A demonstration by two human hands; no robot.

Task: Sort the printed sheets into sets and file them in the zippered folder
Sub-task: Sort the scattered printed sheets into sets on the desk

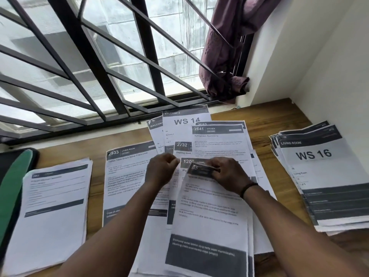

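Both hands work over a spread of printed sheets on a wooden worktop (259, 124) under a barred window (99, 56).

The right hand (225, 174) has its grip closed on the top edge of a sheet (209, 206): fingers and thumb pinch the dark header band, which curls up toward the camera. The rest of that sheet runs from the grip down toward the near edge of the worktop, lying over other pages. A dark band sits on this wrist.

The left hand (161, 168) is just to the left of the pinched edge, fingers curled with the tips drawn together. Whether this grip holds a corner of paper or nothing cannot be told.

Beyond the hands lies a fanned pile (219, 140) with headers reading "2641 KITCHEN", "2732" and, at the far end, a "WS 14" cover page. Left of the hands lies a sheet headed "2933 LIVING ROOM" (127, 176), partly under the left forearm. Further left is a separate stack (54, 216) with blurred print. On the right, well apart from the hands, sits a stack topped by a "WS 16" cover (313, 176).

At the far left edge lies the folder (14, 186), dark with a green panel. A purple cloth (225, 56) hangs at the window's right corner.
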